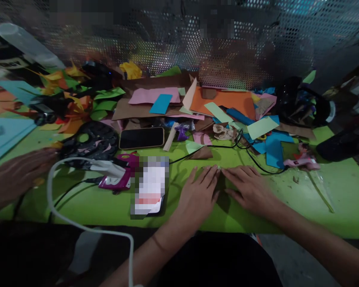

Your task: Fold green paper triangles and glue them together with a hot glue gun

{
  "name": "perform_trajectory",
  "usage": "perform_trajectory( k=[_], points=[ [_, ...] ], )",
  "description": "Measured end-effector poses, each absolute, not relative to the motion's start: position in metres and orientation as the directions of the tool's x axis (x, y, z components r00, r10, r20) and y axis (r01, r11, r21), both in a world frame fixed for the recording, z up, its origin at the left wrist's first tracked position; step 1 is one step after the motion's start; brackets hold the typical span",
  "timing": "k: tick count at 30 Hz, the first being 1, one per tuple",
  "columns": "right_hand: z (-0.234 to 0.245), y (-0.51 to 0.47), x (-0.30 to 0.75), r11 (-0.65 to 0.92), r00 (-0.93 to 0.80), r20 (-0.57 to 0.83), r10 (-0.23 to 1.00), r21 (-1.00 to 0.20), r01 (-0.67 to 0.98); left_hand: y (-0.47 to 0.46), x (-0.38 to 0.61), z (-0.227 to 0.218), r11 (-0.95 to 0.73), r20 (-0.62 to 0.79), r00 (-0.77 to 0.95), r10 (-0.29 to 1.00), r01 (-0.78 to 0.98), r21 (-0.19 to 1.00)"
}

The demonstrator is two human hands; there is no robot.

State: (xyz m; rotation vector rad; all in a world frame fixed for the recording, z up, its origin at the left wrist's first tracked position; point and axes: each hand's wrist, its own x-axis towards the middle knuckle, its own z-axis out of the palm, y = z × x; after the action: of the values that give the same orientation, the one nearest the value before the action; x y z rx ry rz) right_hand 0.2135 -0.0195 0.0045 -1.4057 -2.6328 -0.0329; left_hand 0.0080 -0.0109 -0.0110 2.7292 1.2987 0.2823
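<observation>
My left hand (199, 193) lies palm down on the green tabletop (194, 221), its fingers stretched forward and side by side. Facing it from the right, my right hand (248, 189) also rests low with fingers extended. Their fingertips almost meet; a tiny pale bit shows there, too small to name. Just left of my left hand is a phone (163, 205) with a lit, blurred-out screen. Beyond my fingers lie brown and pale green paper scraps (202, 152) and a black cord (218, 146). Under my palms, nothing can be made out.
Another person's hand (20, 175) reaches in from the left. A magenta power strip (119, 179) carries a looping white cable (49, 187). Behind are a dark phone (142, 138) and piled coloured paper (224, 101). To the right lie a pink glue gun (302, 161) and a dark bottle (344, 139).
</observation>
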Motion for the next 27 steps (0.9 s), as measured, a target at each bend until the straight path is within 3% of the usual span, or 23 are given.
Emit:
perform_trajectory(
  k=[14,23,27],
  points=[
    [0.002,-0.019,0.214,0.549,-0.533,0.156,0.831,-0.089,0.831,-0.015,0.006,-0.016,-0.621,0.126,0.608,0.784,0.762,0.183],
    [-0.005,-0.006,0.231,0.474,-0.397,0.295,0.869,-0.266,0.84,-0.007,0.005,-0.013,-0.604,0.224,0.565,0.794,0.776,0.181],
    [-0.007,-0.006,0.235,0.426,-0.34,0.299,0.892,-0.299,0.854,-0.007,0.001,-0.01,-0.535,0.276,0.471,0.838,0.808,0.247]
  ],
)
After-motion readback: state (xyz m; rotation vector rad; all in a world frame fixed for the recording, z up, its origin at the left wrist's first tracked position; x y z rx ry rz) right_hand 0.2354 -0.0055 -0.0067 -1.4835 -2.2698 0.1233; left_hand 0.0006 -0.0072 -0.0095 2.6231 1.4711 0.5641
